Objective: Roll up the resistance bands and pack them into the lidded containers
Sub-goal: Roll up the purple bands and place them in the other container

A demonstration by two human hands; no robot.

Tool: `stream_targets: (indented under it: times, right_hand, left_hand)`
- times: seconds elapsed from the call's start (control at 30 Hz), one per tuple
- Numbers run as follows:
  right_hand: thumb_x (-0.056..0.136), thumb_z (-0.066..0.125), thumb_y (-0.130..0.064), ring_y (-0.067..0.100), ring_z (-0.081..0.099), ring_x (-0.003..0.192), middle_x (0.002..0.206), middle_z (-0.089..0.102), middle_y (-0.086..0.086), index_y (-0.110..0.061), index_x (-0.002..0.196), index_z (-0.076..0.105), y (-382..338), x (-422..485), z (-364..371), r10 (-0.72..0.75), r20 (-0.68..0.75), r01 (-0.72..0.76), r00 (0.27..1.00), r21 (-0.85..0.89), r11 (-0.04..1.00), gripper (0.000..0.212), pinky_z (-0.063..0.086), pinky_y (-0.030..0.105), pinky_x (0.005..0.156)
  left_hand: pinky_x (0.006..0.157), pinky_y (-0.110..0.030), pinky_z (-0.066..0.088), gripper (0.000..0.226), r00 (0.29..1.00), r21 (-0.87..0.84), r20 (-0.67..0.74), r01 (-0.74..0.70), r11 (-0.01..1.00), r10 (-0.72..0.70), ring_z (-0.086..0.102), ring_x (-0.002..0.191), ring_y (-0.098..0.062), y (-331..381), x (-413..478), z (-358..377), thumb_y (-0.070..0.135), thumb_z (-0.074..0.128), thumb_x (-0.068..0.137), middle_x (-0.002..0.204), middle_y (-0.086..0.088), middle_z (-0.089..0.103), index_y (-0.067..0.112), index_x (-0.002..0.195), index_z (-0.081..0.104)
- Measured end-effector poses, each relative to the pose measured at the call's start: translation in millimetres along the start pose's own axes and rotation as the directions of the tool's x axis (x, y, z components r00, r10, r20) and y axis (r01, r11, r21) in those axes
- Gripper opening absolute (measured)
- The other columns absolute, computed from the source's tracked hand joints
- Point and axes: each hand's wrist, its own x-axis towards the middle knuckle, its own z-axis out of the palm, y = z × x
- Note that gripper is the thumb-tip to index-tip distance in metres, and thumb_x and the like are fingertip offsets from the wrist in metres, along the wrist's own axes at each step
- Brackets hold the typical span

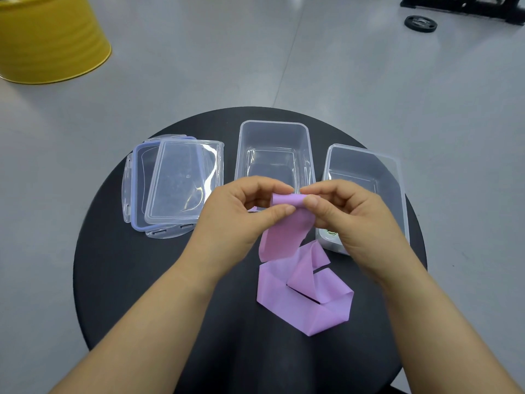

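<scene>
left hand + right hand pinching 1 band | 2 containers | 2 lids — stacked

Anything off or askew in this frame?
Minor only. The two lids lie stacked crookedly on the left, the clear one skewed across the blue-rimmed one. The right container sits close to the table edge; its far corner may overhang. Nothing looks spilled or damaged.

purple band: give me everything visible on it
The purple band is a wide, thin, flat strip, lilac and matte, rubbery-looking. Its top end is curled over and pinched by the left hand and the right hand. From there it hangs down, and the rest lies in loose folds on the black table.
</scene>
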Motion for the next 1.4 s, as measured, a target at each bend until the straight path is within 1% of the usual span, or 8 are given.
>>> stream_targets:
  times: [0.17, 0.37, 0.6, 0.8, 1.0, 1.1, 1.23, 1.4]
  right_hand:
    - [0.066, 0.067, -0.03, 0.0, 0.065, 0.07, 0.073, 0.071, -0.01, -0.021, 0.084, 0.069, -2.0, -0.5, 0.8, -0.012, -0.015, 0.012, 1.0, -0.018, 1.0, 0.02, 0.05, 0.013, 0.063]
    - [0.065, 0.072, -0.02, 0.004, 0.066, 0.071, 0.074, 0.072, -0.007, -0.024, 0.081, 0.069, 0.8, -0.5, -0.7, -0.017, -0.027, 0.017, 0.999, 0.011, 1.0, 0.017, 0.05, 0.013, 0.064]
    - [0.067, 0.073, -0.015, 0.01, 0.067, 0.079, 0.08, 0.072, -0.003, -0.026, 0.081, 0.07, 2.2, 0.7, -0.8, -0.009, -0.01, 0.01, 1.0, 0.02, 1.0, 0.018, 0.053, 0.017, 0.071]
    - [0.071, 0.066, -0.032, 0.012, 0.07, 0.087, 0.09, 0.074, 0.001, -0.018, 0.095, 0.069, 1.7, 0.1, 0.0, 0.077, 0.037, -0.077, 0.996, -0.016, 0.997, 0.028, 0.056, 0.024, 0.078]
    - [0.076, 0.068, -0.021, 0.006, 0.069, 0.079, 0.084, 0.074, -0.004, -0.017, 0.092, 0.069, -0.1, -0.9, -1.0, 0.055, 0.033, -0.054, 0.998, -0.039, 0.998, 0.017, 0.056, 0.021, 0.075]
    - [0.064, 0.069, -0.025, 0.002, 0.068, 0.073, 0.076, 0.072, -0.01, -0.024, 0.085, 0.068, -1.4, -1.1, -0.9, 0.028, -0.003, -0.028, 1.0, 0.001, 1.0, 0.02, 0.052, 0.015, 0.066]
    - [0.06, 0.071, -0.021, 0.003, 0.068, 0.072, 0.075, 0.073, -0.008, -0.02, 0.084, 0.068, -0.9, -0.9, -1.1, 0.018, 0.003, -0.019, 1.0, 0.072, 0.997, 0.024, 0.051, 0.014, 0.066]
    - [0.062, 0.082, -0.009, 0.012, 0.07, 0.078, 0.082, 0.073, -0.002, -0.022, 0.087, 0.069, -1.7, -3.3, -6.9, 0.035, 0.217, -0.055, 0.976, 0.089, 0.994, 0.031, 0.053, 0.019, 0.071]
  left_hand:
    - [0.079, -0.026, 0.054, 0.028, 1.0, -0.002, 0.004, 0.003, 1.0, -0.003, 0.067, 0.084, -0.014, -0.4, -0.4, 0.4, 0.004, 0.076, 0.074, 0.086, 0.003, 0.073, 0.031, 0.078, 0.072]
    - [0.084, -0.034, 0.056, 0.021, 0.995, -0.051, -0.006, 0.099, 0.994, -0.099, 0.069, 0.088, -0.019, 0.5, -0.7, 0.8, 0.031, 0.079, 0.064, 0.088, -0.002, 0.074, 0.027, 0.084, 0.072]
    - [0.077, -0.023, 0.055, 0.015, 0.996, -0.038, -0.02, 0.09, 0.995, -0.091, 0.069, 0.083, -0.013, 1.3, 0.0, 0.8, 0.016, 0.077, 0.071, 0.084, 0.003, 0.074, 0.026, 0.082, 0.071]
    - [0.085, -0.034, 0.055, 0.02, 0.998, -0.014, -0.022, 0.054, 0.998, -0.054, 0.068, 0.089, -0.019, -0.9, 0.1, -0.9, 0.013, 0.078, 0.071, 0.087, 0.003, 0.074, 0.031, 0.077, 0.073]
    - [0.087, -0.041, 0.054, 0.022, 0.998, -0.019, -0.008, 0.068, 0.998, -0.068, 0.066, 0.093, -0.026, -3.2, 0.6, 0.1, 0.02, 0.079, 0.068, 0.093, -0.006, 0.072, 0.033, 0.084, 0.072]
    - [0.083, -0.032, 0.054, 0.027, 0.993, -0.065, 0.014, 0.12, 0.991, -0.119, 0.068, 0.091, -0.019, -2.8, -0.5, 1.5, 0.028, 0.08, 0.064, 0.094, -0.004, 0.073, 0.029, 0.089, 0.071]
    - [0.082, -0.035, 0.053, 0.035, 0.965, -0.205, 0.077, 0.261, 0.943, -0.251, 0.069, 0.089, -0.02, -4.1, 1.8, 0.7, 0.027, 0.082, 0.064, 0.096, -0.007, 0.073, 0.015, 0.094, 0.07]
    - [0.072, -0.028, 0.056, 0.032, 0.899, -0.311, 0.281, 0.417, 0.854, -0.336, 0.065, 0.084, -0.022, -6.4, 6.6, -7.8, 0.025, 0.072, 0.075, 0.092, -0.01, 0.07, 0.002, 0.097, 0.069]
